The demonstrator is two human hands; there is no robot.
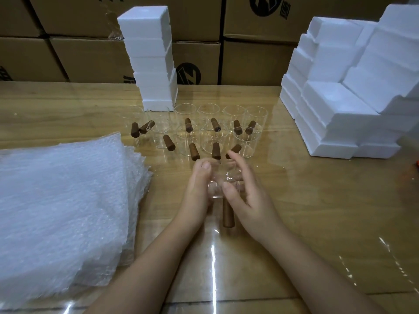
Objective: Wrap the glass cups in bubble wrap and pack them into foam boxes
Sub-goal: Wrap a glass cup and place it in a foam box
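Glass cup [223, 181] at table [317, 200] centre, wooden handle [227, 214] pointing 6 o'clock. Left hand [199, 186] curls round it from 9 o'clock. Right hand [248, 196] clasps from 3 o'clock, thumb on glass, fingers loosely bent. Other cups [204, 132] at 12 o'clock; bubble wrap [63, 211] at 9; foam boxes [154, 57] at 12 and 2.

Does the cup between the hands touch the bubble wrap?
Apart. The head view shows bare table and the left hand between the cup and the bubble wrap.
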